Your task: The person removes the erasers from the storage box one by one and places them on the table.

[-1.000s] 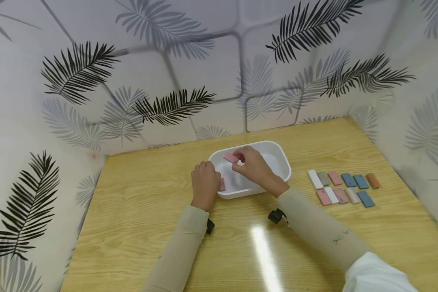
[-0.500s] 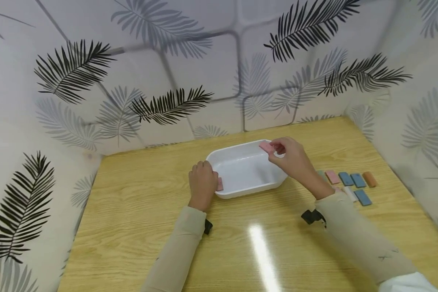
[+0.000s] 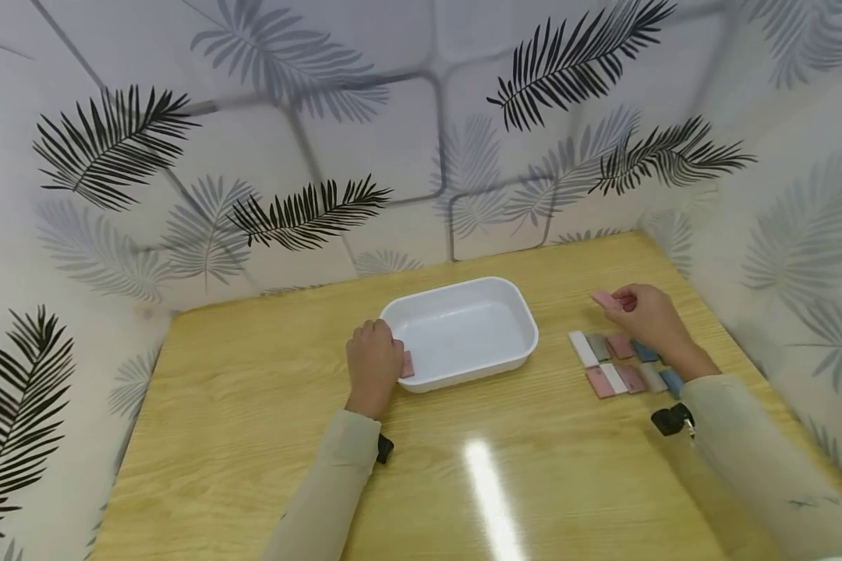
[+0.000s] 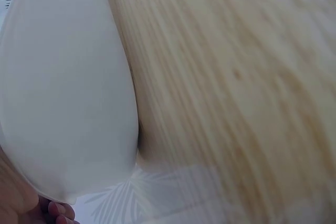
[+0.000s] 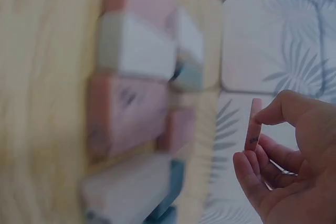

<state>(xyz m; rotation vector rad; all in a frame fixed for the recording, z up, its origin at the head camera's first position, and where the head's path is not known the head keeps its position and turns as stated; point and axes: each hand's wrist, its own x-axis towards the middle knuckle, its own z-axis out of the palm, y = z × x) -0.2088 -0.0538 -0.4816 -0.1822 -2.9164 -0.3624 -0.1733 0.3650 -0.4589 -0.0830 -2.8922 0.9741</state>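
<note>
My left hand (image 3: 374, 362) grips the left rim of a white plastic tray (image 3: 463, 378). In the left wrist view its curled fingertips (image 4: 62, 211) show at the tray's edge. Inside the tray, right beside that hand, lies a pink eraser (image 3: 407, 364); whether the hand touches it I cannot tell. Off to the right, my right hand (image 3: 649, 315) pinches another pink eraser (image 3: 606, 301) between thumb and fingers, seen edge-on with a dark mark in the right wrist view. This hand is raised just behind two rows of erasers, among them a white one (image 3: 583, 348) and a pink one (image 3: 599, 382).
The erasers in the rows are white, grey-green, pink, beige and blue; my right hand and wrist hide the right end. Underneath is a wooden table (image 3: 252, 436), backed by a leaf-patterned wall covering (image 3: 365, 218).
My right hand has moved from over the tray to the right, behind the eraser rows, still pinching the pink eraser. My left hand keeps its grip on the tray. The head view has shifted slightly.
</note>
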